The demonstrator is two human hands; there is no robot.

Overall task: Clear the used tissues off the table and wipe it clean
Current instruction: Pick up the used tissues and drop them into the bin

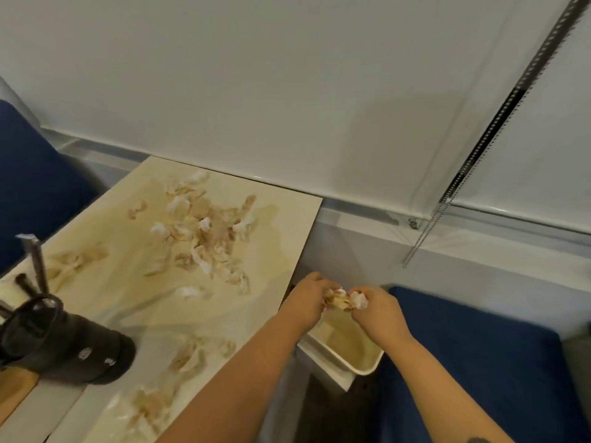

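Observation:
My left hand (308, 300) and my right hand (377, 306) meet just past the table's right edge, both gripping one wad of crumpled, brown-stained tissues (343, 298). The wad hangs over a white bin (367, 367) standing beside the table. On the pale, stained table (128, 311) lies a large heap of used tissues (208, 231) near the far end. More soiled tissues (188, 356) lie nearer me, and another clump (144, 407) sits at the front edge. A lone white tissue (188, 292) rests mid-table.
A black bottle-like holder (64, 343) with dark utensils sticking out lies on the table's left side. Blue cushioned seats stand at the left (35, 187) and right (479, 362). A white wall and a blind with a bead chain (425, 231) are behind.

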